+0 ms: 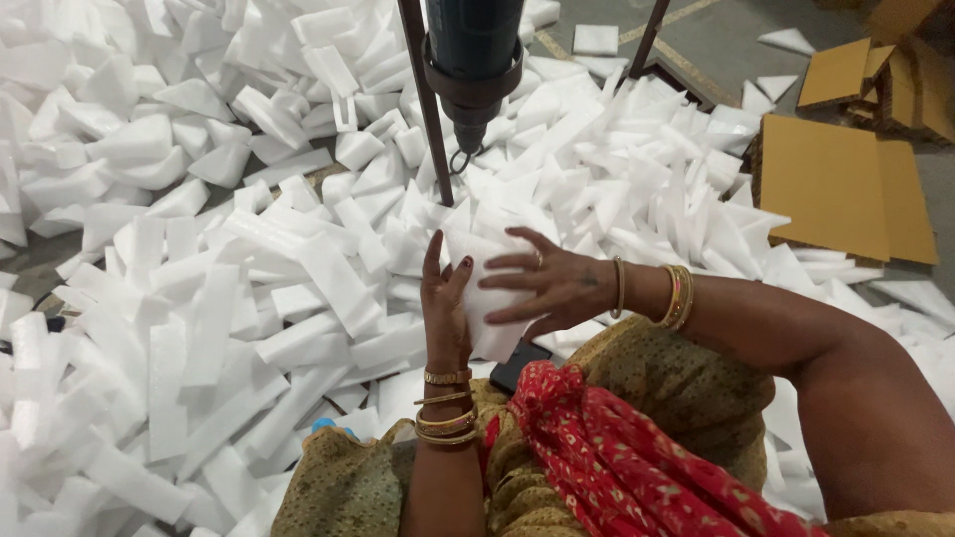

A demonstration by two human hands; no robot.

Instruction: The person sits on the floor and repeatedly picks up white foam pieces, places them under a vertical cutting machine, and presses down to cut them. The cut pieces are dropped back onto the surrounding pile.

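Note:
I hold a white foam piece point(489, 298) upright in front of me, between both hands. My left hand point(444, 308) presses against its left edge with the fingers pointing up. My right hand point(552, 286) lies flat over its right face with the fingers spread. Gold bangles sit on both wrists. Directly above the foam hangs a dark drill-like machine head point(474, 60) with a small bit point(465, 159) at its tip. The bit is apart from the foam.
Several white foam offcuts point(229, 278) cover the floor all around. Two thin dark metal rods point(426, 99) frame the machine. Brown cardboard sheets point(846, 184) lie at the right. A small black object point(517, 364) sits under the foam, near my lap.

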